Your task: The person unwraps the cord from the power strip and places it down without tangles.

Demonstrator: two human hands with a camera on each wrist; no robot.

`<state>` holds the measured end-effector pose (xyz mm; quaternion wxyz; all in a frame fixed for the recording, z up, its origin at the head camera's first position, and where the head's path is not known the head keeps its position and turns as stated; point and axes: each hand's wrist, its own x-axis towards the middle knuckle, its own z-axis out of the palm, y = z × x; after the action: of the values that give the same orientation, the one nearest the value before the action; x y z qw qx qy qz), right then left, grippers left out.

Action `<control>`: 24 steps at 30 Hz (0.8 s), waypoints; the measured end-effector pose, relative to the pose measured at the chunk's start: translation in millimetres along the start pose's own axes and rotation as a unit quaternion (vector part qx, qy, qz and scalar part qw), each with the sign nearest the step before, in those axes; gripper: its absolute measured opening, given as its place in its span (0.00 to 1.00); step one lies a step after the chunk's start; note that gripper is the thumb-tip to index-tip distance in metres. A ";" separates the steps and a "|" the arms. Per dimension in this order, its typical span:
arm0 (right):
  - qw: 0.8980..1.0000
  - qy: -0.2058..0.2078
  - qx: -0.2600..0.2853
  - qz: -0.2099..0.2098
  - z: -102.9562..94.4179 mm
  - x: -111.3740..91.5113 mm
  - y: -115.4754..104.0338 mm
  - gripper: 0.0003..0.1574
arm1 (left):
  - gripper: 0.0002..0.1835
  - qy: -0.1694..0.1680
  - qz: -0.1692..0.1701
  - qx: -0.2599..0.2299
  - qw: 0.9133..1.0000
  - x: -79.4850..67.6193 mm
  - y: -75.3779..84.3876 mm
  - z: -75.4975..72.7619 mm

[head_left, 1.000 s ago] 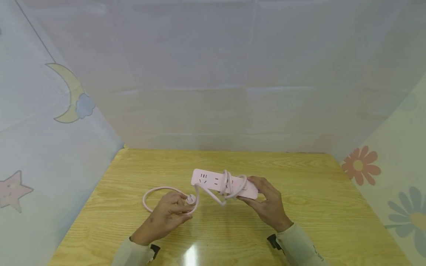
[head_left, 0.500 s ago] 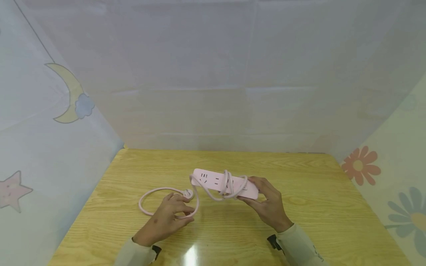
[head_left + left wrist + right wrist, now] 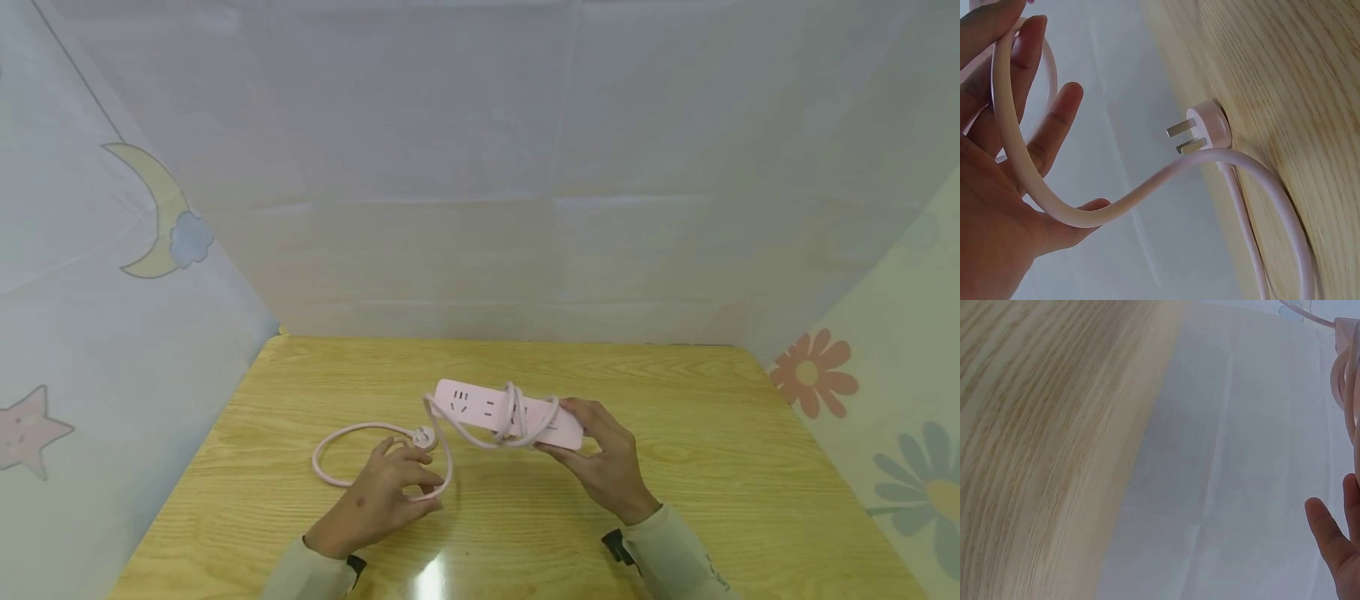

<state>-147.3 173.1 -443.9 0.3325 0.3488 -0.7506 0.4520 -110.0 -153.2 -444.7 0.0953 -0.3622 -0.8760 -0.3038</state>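
power strip (image 3: pixel 474 406), gripped at its right end by the right hand (image 3: pixel 607 462), hangs over the table (image 3: pixel 675 383), long axis running left and slightly far; the left hand (image 3: pixel 381 496), nearer and left, holds its cord (image 3: pixel 1072 215), the plug (image 3: pixel 423 437) just beyond.

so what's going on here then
A person's right hand holds one end of a pink power strip, tilted, over the wooden table. Part of its cord is wrapped around the strip, and the left hand holds a loose stretch. The plug lies on the table, prongs pointing up, close to the left hand.
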 end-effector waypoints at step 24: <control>1.000 -0.017 0.007 0.009 4.1 0.6 -6.0 0.34 | 0.25 0.192 -0.018 0.070 0.979 21.2 -4.2 -19.3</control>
<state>-143.4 167.1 -442.3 0.3132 0.3515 -0.7564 0.4541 -129.2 -154.9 -423.1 0.2815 -0.2737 -0.8667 -0.3077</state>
